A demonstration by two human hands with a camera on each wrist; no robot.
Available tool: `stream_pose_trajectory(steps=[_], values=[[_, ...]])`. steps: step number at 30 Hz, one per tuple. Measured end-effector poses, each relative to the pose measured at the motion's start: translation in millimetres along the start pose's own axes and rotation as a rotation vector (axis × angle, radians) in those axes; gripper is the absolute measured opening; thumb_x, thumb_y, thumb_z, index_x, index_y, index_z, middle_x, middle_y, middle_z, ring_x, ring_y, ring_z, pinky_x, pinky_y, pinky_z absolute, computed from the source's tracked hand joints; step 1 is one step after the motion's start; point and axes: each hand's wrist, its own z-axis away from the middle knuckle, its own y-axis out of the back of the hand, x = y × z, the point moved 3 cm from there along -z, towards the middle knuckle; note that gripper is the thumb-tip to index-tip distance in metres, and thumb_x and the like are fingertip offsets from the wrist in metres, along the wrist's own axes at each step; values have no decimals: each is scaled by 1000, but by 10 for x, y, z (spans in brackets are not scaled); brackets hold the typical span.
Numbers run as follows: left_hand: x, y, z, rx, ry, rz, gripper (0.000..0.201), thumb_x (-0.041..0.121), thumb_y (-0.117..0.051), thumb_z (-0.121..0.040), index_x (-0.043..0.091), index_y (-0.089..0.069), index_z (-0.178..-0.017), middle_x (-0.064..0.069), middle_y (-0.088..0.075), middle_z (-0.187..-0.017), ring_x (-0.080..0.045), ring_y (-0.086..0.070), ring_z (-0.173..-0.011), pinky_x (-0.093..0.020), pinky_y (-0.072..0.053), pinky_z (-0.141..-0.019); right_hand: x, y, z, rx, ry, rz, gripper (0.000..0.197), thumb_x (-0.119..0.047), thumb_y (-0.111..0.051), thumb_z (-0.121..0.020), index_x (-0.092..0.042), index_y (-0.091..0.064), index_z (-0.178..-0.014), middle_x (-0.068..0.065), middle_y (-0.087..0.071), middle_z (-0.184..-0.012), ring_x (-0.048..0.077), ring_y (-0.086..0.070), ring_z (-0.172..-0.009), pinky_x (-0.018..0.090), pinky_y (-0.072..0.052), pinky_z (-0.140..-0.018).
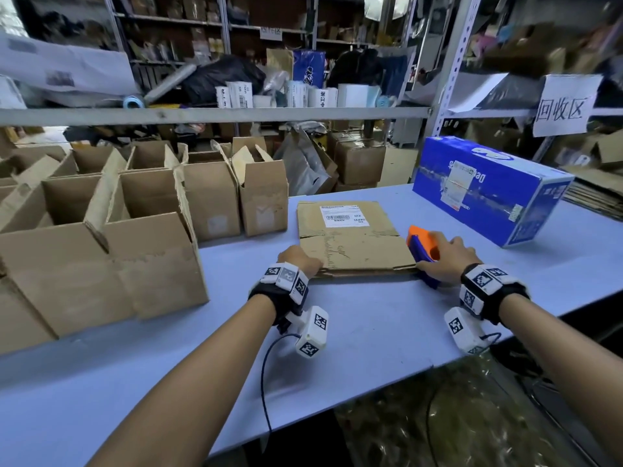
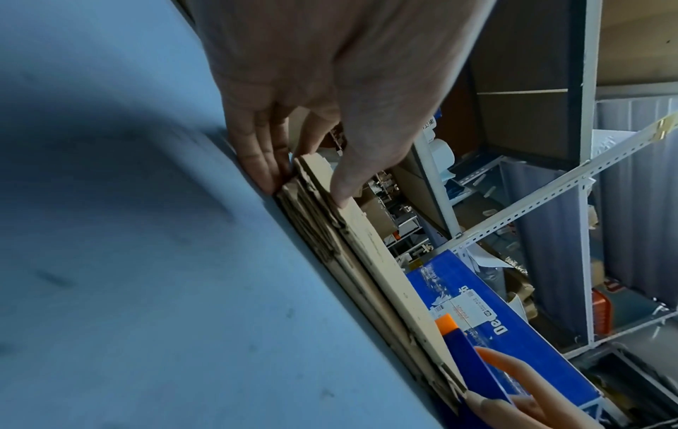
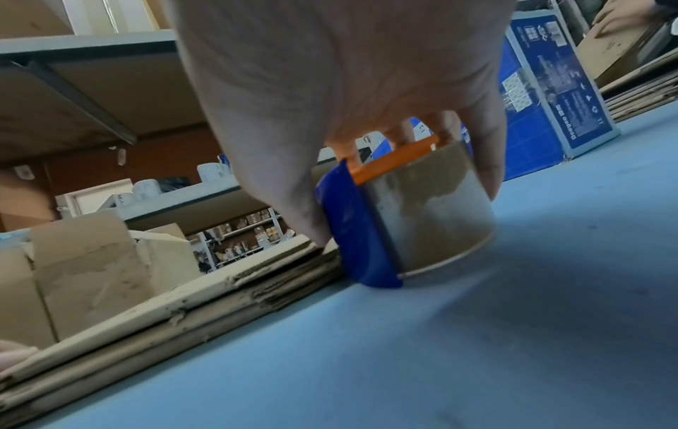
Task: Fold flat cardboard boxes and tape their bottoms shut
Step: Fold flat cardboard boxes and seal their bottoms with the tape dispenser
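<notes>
A short stack of flat cardboard boxes (image 1: 350,237) lies mid-table, and the top one bears a white shipping label. My left hand (image 1: 303,261) is at its near left corner. In the left wrist view the hand (image 2: 304,188) pinches the top flat box's edge (image 2: 366,246), thumb on top and fingers down against the table. My right hand (image 1: 441,256) grips a blue and orange tape dispenser (image 1: 423,254) standing on the table at the stack's near right corner. The right wrist view shows this hand (image 3: 403,209) wrapped over the dispenser's tape roll (image 3: 422,217), beside the layered cardboard edge (image 3: 183,304).
Several folded brown boxes (image 1: 135,230) with open tops stand on the left of the light blue table (image 1: 337,348). A long blue printed box (image 1: 488,190) lies at the back right. More flat cardboard (image 1: 593,200) is stacked at the far right. A grey shelf rail (image 1: 202,114) crosses overhead.
</notes>
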Motion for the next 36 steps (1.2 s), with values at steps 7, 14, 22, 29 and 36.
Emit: stream_pose_trajectory(steps=[7,14,22,29,36], values=[[-60,153,117,82,-14,109,19,21,-70,-84,16,-53,-80,-7,-66,-93,-26,-64,-89,-33,-54,-74,-116,8,75,-24,-9,14,76,-53,-61,-94,-22,-27,-154,20,-48,-143,43,-44,-129,49,-42,-108],[254,328,292,80,-155,357,26,10,-63,-76,26,-44,-86,-11,-65,-110,-32,-65,-104,-46,-59,-86,-173,46,119,-2,-46,21,71,-53,-60,-92,-21,-33,-149,17,-45,-148,43,-34,-139,54,-31,-114],[552,648,426,216,-321,413,20,0,-55,-88,11,-56,-104,-11,-69,-105,-30,-70,-97,-46,-60,-83,-548,113,256,142,179,-77,65,-51,-51,-99,-17,-38,-153,12,-57,-142,35,-50,-131,44,-39,-107],[710,1154,825,373,-522,327,26,6,-58,-89,25,-61,-105,12,-65,-91,-25,-67,-89,-48,-58,-79,-817,327,343,108,267,-528,78,-49,-49,-104,-10,-15,-162,14,-23,-167,29,-24,-154,41,-21,-123],[531,2053,1558,559,-716,175,39,6,-57,-86,35,-63,-112,3,-73,-98,-18,-70,-95,-43,-60,-76,-1047,1083,619,550,418,-1000,127,-78,-69,-75,-18,0,-163,6,-6,-171,17,-8,-157,38,-11,-126]])
